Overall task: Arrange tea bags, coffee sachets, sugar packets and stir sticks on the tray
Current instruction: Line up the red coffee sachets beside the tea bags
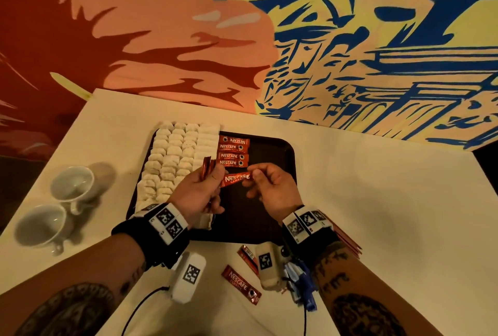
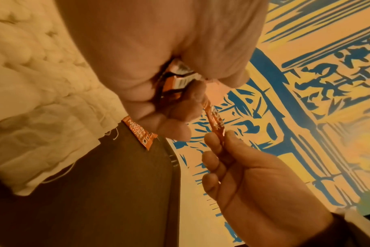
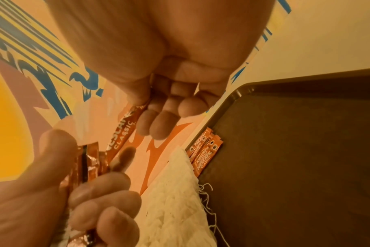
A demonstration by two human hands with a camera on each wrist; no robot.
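Observation:
A dark tray (image 1: 269, 152) lies on the white table. White tea bags (image 1: 175, 152) fill its left part in rows, and red Nescafe coffee sachets (image 1: 233, 152) lie in a column beside them. My left hand (image 1: 204, 187) grips a bundle of sachets (image 1: 207, 165) above the tray. My right hand (image 1: 269, 187) pinches the right end of a single sachet (image 1: 236, 179), whose left end reaches the left hand's fingers. The left wrist view shows the bundle (image 2: 180, 78) and the single sachet (image 2: 215, 123) stretched between both hands. In the right wrist view this sachet (image 3: 122, 133) is under my right fingers (image 3: 158, 125).
Two white cups (image 1: 72, 184) lie at the table's left. Two loose sachets (image 1: 241, 284) lie on the table in front of the tray, with blue items (image 1: 301, 281) beside them. A red stack (image 1: 347, 241) shows behind my right wrist. A painted wall backs the table.

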